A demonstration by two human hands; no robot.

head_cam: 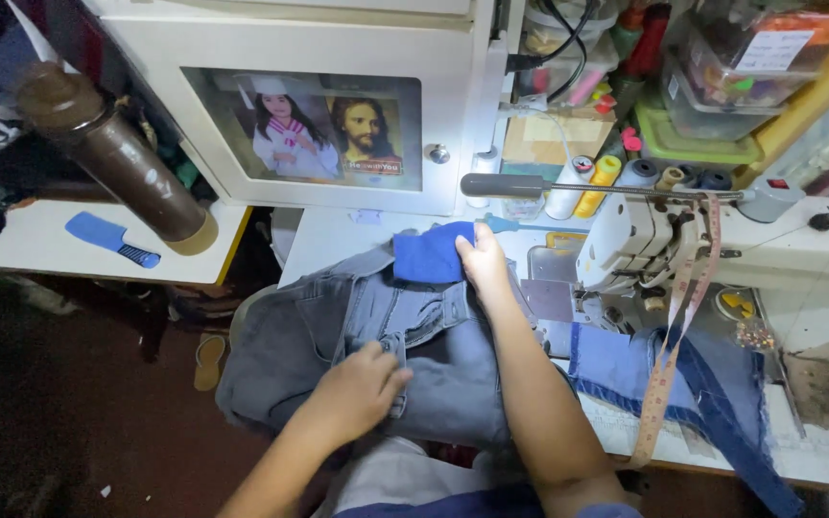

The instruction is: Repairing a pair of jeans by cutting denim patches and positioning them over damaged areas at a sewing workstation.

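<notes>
— Where are the grey jeans [434,355]?
— Left of the sewing machine [645,240] — left hand [357,388] pressing flat, right hand [482,264] pinching the blue patch [429,257].
— Heavy?
— Soft, floppy denim, I'd guess — best held at the waistband.

A framed picture panel [323,128] sits in the white cabinet door at the top centre; it is rectangular, holds two photo prints side by side, and has a narrow red strip with small text low on the right print. At the top right, clear plastic storage boxes [755,53] stand stacked on a shelf; the upper one carries a white rectangular label [772,48] with a thin border. Below them lies a green flat box [693,144]. A brown cardboard piece [556,139] stands behind the thread spools. No screens are visible.
</notes>
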